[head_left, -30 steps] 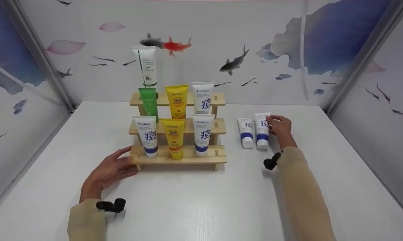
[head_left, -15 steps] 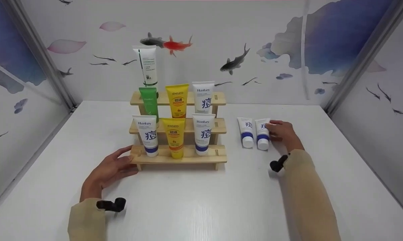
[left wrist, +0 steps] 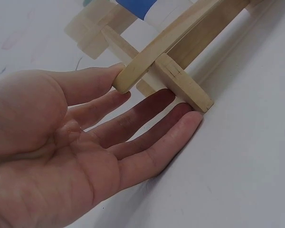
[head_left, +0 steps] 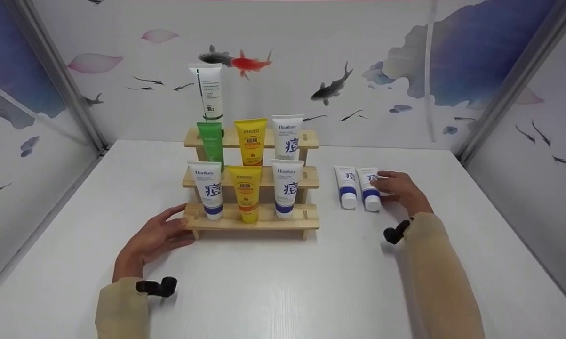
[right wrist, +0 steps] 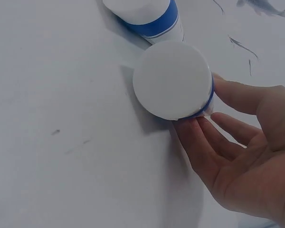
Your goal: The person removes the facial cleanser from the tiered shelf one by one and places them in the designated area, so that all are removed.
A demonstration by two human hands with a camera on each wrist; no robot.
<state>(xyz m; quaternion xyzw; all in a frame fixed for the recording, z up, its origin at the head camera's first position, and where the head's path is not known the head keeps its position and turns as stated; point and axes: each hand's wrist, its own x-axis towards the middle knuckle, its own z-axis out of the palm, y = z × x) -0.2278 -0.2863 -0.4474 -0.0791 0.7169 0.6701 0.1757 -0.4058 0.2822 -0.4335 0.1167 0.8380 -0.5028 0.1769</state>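
At the head view's left, my left hand (head_left: 158, 235) holds the lower left end of a three-tier wooden display rack (head_left: 264, 223). In the left wrist view its thumb presses the shelf end (left wrist: 130, 78) while the other fingers reach below to the support leg (left wrist: 183, 83). My right hand (head_left: 402, 190) grips the right side of a white squeeze tube (head_left: 370, 188) with a blue band. The right wrist view shows that tube's round white cap (right wrist: 173, 80) facing the camera, the thumb on one side and fingers underneath. A matching tube (head_left: 346, 186) lies just to its left.
White, yellow and green tubes stand cap down on the rack, among them a yellow tube (head_left: 248, 193), a green tube (head_left: 212, 146) and a tall white tube (head_left: 211, 92) at the top left. Printed wall panels (head_left: 283, 28) enclose the white table (head_left: 264, 292) behind and at both sides.
The right hand has drawn back slightly toward the front right. Its tube has tipped down flatter, its top end now lower and closer to the neighbouring tube. The left hand stays on the rack.
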